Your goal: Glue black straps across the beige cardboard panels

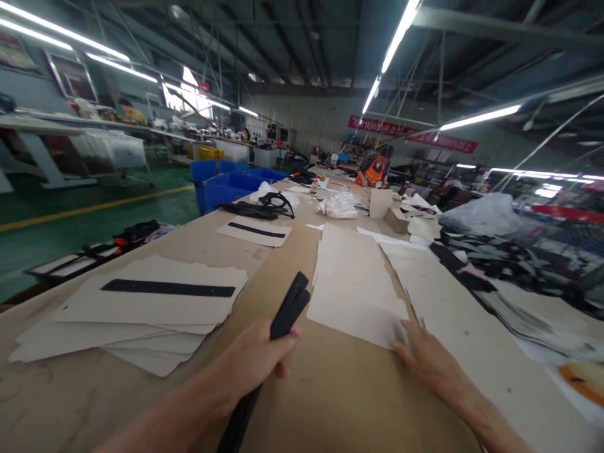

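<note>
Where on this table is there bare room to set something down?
The brown tabletop shows bare between the left hand, gripping black strips, and the right hand, by the pale sheet. Another patch lies between the paper stack and the smaller sheet beyond it. The right side is crowded: dark scraps, plastic bag.

Table (51, 402): stack (151, 313) at left, strip (167, 287) across its top. Past the stack, far sheet (236, 232), another strip (257, 230) on it. Middle sheets (353, 283) right of the stack; right hand (422, 352) at their near right corner. Left hand (257, 355), strips (290, 305) in it, between stack and middle sheets. Farther right, long sheet (467, 333), then scraps (519, 261), bag (481, 214) behind. Bins (231, 185) off left edge. Person (372, 167) well back.
</note>
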A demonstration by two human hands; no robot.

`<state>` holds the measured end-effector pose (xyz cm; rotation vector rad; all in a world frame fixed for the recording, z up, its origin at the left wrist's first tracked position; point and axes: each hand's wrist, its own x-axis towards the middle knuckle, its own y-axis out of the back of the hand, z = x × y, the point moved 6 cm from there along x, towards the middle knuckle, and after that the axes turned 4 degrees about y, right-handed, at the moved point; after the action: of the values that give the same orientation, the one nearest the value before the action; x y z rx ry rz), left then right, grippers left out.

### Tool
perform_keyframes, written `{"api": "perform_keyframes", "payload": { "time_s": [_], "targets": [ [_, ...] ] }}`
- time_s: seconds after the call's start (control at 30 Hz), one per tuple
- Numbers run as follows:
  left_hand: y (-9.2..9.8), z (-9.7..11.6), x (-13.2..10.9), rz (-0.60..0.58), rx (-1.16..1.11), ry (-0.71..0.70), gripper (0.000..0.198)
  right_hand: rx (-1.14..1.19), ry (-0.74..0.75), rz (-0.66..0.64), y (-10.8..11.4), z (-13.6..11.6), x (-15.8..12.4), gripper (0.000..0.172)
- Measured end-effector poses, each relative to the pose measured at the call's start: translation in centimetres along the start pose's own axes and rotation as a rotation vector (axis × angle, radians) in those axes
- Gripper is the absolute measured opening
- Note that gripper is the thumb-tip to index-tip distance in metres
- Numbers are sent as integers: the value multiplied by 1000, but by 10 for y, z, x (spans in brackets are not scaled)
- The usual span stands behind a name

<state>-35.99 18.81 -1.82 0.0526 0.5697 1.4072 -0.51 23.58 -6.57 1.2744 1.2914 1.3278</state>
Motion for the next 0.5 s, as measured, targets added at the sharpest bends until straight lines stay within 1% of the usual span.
{"api": "perform_keyframes", "payload": {
  "time_s": [0.07,0.13,0.2,0.27,0.3,0.37,0.43,0.5],
  "targets": [
    [-15,21,27,11,156,-51,30,-65,12,-22,-7,-5,-8,54],
    [-29,36,52,58,340,-98,24,-101,-7,-55,-10,-9,-10,51],
    [-40,43,71,110,438,-97,24,-111,-13,-75,-10,-12,-9,48],
    [-48,46,80,139,496,-91,26,-105,22,-66,-8,-17,-10,48],
    [-51,46,81,141,524,-98,27,-101,45,-50,-7,-20,-13,49],
    [-55,45,75,124,574,-130,28,-97,76,-8,-4,-25,-23,51],
    [-56,36,59,87,615,-161,28,-88,91,34,-4,-29,-41,51],
    [-54,21,34,47,637,-208,26,-76,108,81,-10,-28,-66,50]
  ]
}}
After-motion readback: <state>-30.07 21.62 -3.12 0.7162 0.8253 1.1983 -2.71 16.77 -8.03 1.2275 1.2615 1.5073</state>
